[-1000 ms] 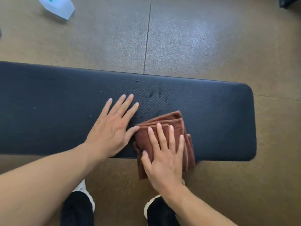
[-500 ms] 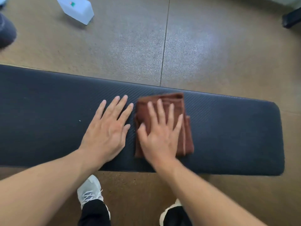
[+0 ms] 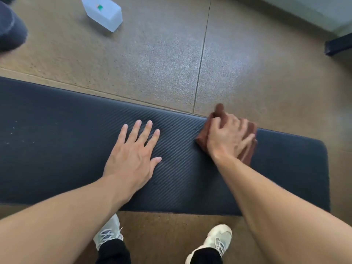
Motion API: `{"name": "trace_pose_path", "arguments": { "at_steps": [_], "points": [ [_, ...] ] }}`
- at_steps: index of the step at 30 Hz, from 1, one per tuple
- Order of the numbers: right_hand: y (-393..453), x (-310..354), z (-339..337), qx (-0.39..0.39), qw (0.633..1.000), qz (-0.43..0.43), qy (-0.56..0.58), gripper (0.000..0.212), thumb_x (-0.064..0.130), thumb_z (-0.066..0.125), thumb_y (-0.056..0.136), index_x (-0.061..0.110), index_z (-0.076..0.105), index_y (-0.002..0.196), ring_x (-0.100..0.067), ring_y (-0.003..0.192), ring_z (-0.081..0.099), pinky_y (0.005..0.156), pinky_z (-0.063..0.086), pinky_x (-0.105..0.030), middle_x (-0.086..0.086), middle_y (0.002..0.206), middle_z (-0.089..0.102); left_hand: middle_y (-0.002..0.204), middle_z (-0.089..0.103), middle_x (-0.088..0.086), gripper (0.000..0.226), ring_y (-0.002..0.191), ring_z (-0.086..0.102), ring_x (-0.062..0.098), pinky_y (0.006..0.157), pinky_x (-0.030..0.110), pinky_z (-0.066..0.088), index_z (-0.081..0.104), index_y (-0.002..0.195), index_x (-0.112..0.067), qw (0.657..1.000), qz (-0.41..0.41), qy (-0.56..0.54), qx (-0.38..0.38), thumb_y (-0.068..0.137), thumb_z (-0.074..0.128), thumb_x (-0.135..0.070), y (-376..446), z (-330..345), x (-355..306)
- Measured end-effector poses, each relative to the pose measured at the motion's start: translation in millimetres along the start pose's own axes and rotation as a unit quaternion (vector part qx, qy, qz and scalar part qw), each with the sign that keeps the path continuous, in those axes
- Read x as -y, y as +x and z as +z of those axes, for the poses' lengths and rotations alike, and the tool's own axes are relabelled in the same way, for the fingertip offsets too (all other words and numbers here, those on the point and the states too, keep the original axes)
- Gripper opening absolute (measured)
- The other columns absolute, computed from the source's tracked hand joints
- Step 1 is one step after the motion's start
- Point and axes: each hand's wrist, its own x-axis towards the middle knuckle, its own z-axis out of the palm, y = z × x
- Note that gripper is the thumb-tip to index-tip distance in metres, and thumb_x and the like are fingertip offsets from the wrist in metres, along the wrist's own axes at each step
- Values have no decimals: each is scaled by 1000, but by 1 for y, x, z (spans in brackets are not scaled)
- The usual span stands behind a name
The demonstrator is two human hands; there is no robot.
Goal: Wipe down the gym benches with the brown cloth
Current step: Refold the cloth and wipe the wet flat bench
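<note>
While the left hand (image 3: 131, 161) lies flat with fingers spread on the black padded worktop (image 3: 57, 149), the right hand (image 3: 227, 138), blurred, presses extended fingers on the brown cloth (image 3: 204, 137) at its far edge.

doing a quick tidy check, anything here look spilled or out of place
A white plastic bottle lies on its side on the floor beyond the bench, and pale specks dot the bench's left end. Otherwise nothing stands out: the right hand presses the brown cloth on the bench.
</note>
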Motion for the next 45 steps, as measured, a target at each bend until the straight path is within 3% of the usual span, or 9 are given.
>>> {"name": "trace_pose_path", "arguments": {
  "at_steps": [4, 9, 16, 22, 25, 28, 33, 36, 45],
  "points": [
    [-57, 74, 25, 47, 966, -253, -34, 45, 54, 43, 93, 30, 64, 126, -22, 142, 45, 126, 10, -57, 5, 138, 64, 169, 23, 9, 76, 157, 21, 32, 126, 56, 17, 34, 159, -18, 999, -2, -27, -19, 97, 41, -60, -2, 0, 5],
    [-7, 49, 1, 96, 917, -378, -82, 39, 60, 41, 95, 30, 63, 109, -25, 117, 59, 98, 35, -48, 4, 119, 70, 160, 41, 15, 75, 148, 40, 36, 122, 58, 23, 49, 151, -11, 999, 3, -22, -46, 93, 33, -57, -8, 1, 4],
    [89, -116, -53, 18, 955, -292, -50, 49, 61, 31, 91, 27, 65, 100, -29, 108, 60, 107, 36, -47, -1, 107, 70, 169, 22, 12, 81, 157, 20, 29, 125, 54, 16, 36, 159, -19, 979, 196, -1, -50, 94, 34, -67, 32, -18, -86],
    [175, -298, -115, 1, 993, -118, -11, 60, 56, 32, 92, 31, 59, 140, -25, 143, 45, 123, 25, -59, 2, 148, 58, 168, -28, 4, 120, 153, -31, 24, 126, 52, -14, -18, 160, -29, 989, 127, -69, 37, 73, 30, -95, 111, -53, -236],
    [157, -347, -126, 49, 991, -49, 117, 64, 49, 42, 98, 40, 34, 161, -18, 155, 31, 127, 27, -49, 7, 169, 33, 157, -49, 5, 126, 142, -49, 28, 119, 58, -25, -44, 144, -34, 986, 92, -69, 119, 63, 23, -104, 125, -44, -270],
    [94, -358, -106, 7, 997, -45, 58, 63, 44, 40, 102, 37, 30, 164, -18, 162, 12, 131, 15, -49, 9, 175, 18, 146, -61, 3, 128, 135, -57, 29, 116, 59, -29, -57, 131, -36, 985, 55, -54, 152, 55, 18, -107, 126, -41, -279],
    [-36, -367, -65, 47, 953, -295, -59, 83, 50, 59, 81, 33, 39, 160, -29, 162, 15, 129, 8, -57, 3, 173, 23, 137, -68, 1, 131, 129, -62, 28, 114, 58, -31, -59, 128, -35, 979, 31, -46, 197, 39, 2, -110, 128, -55, -285],
    [-26, -380, -61, 51, 912, -394, -104, 84, 61, 61, 80, 39, 40, 159, -27, 161, 17, 127, 10, -62, 7, 170, 31, 138, -66, 1, 132, 131, -61, 27, 116, 58, -30, -56, 132, -36, 981, 32, -49, 187, 37, -3, -110, 129, -55, -285],
    [66, -342, -80, -9, 994, -107, -27, 77, 61, 31, 91, 36, 30, 164, -26, 163, 6, 129, -6, -60, 3, 175, 18, 158, -46, 7, 127, 146, -43, 33, 120, 60, -22, -33, 154, -29, 990, 90, -62, 88, 65, 18, -102, 124, -37, -279]
  ]
}}
